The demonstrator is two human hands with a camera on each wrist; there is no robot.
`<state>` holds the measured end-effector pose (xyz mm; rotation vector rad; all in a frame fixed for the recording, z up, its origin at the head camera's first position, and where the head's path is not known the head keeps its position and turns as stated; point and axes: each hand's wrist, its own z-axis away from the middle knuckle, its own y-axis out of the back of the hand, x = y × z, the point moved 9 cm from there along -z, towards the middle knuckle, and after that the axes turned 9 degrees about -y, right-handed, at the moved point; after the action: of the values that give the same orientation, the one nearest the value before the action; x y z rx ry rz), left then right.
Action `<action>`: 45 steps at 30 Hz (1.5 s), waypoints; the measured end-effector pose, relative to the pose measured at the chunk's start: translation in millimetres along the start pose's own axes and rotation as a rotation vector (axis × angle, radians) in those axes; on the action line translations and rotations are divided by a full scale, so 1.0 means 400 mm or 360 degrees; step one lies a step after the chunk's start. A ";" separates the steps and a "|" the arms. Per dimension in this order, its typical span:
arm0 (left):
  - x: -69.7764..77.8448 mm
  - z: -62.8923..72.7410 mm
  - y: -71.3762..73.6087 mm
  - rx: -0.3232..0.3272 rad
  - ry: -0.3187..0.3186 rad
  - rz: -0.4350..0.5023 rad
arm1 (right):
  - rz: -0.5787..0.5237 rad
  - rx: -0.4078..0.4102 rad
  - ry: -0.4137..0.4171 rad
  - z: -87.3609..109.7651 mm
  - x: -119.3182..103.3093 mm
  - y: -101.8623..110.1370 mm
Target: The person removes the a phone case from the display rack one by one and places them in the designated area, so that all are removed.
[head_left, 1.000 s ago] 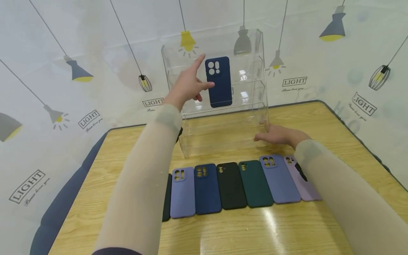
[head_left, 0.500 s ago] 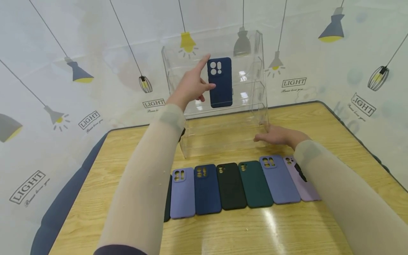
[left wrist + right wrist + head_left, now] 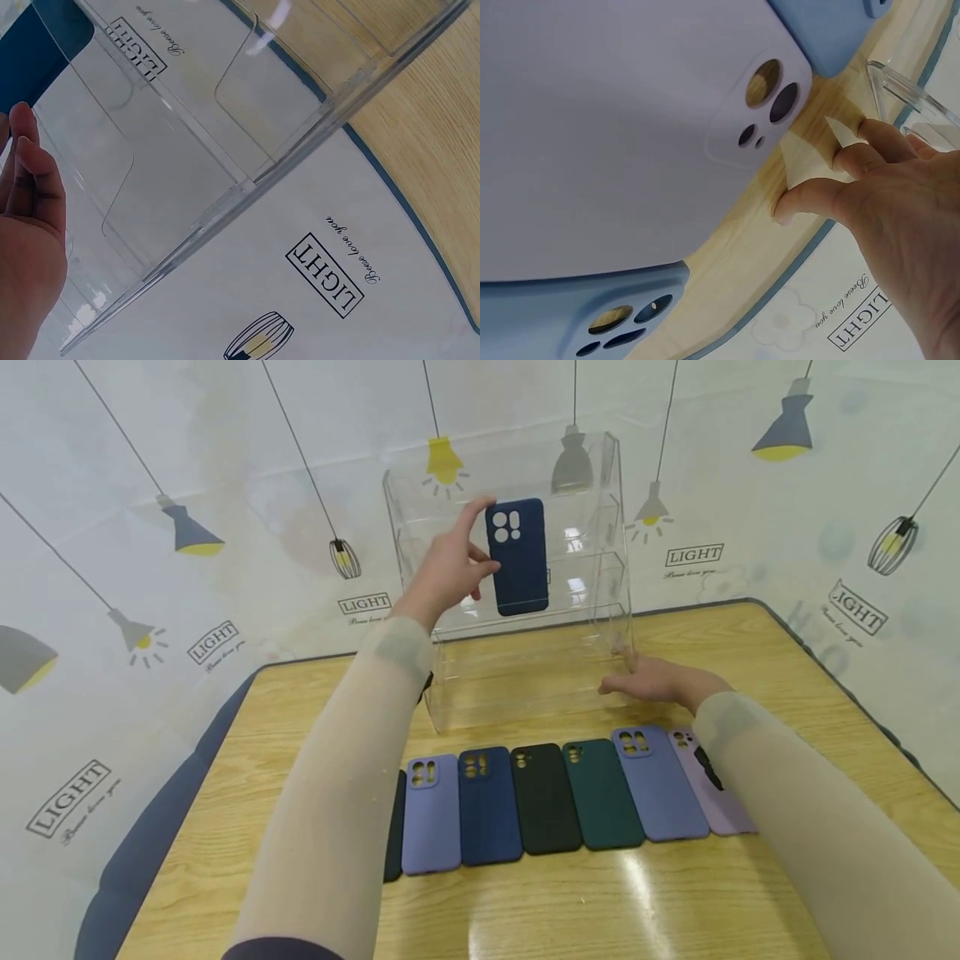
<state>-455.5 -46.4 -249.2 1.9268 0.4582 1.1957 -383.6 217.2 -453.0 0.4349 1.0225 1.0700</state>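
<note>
A navy blue phone case (image 3: 522,568) with several camera holes stands upright in a tier of the clear acrylic rack (image 3: 517,681). My left hand (image 3: 447,568) holds it by its left side, index finger at the top corner and thumb at the edge. In the left wrist view the case (image 3: 45,56) shows at the top left, with fingertips right against its edge. My right hand (image 3: 656,679) rests loosely at the rack's lower right corner, its fingers relaxed. Near that hand lies a lilac phone case (image 3: 630,150), partly covered by the sleeve in the head view.
Several phone cases lie side by side before the rack: lavender (image 3: 431,814), navy (image 3: 490,806), black (image 3: 546,797), dark green (image 3: 603,793) and periwinkle (image 3: 660,783). A dark one is half hidden by the left sleeve. The wooden table (image 3: 570,910) meets a lamp-printed backdrop (image 3: 262,527).
My left hand has moved slightly right to the navy case; its index finger now bends over the top corner instead of pointing up. The right hand has stayed at the rack.
</note>
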 end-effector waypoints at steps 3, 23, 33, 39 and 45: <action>0.001 0.000 0.001 0.0033 -0.0022 -0.0002 | 0.0005 0.0001 0.0007 0.000 -0.001 0.000; 0.062 0.007 0.089 0.0247 -0.0070 -0.0124 | -0.0041 0.0001 0.0024 0.008 -0.004 0.001; 0.088 0.074 0.157 0.0369 -0.0179 -0.0089 | -0.0040 -0.0012 0.0037 0.009 -0.007 -0.004; 0.093 0.125 0.178 0.0377 -0.0269 -0.0017 | -0.0032 -0.0001 0.0051 0.006 -0.008 -0.003; 0.095 0.180 0.181 0.0347 -0.0321 0.0028 | -0.0006 -0.0002 0.0052 0.000 -0.004 -0.004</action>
<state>-382.3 -97.5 -187.0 2.2160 0.4801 0.9815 -382.9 215.2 -453.4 0.4154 1.0513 1.0777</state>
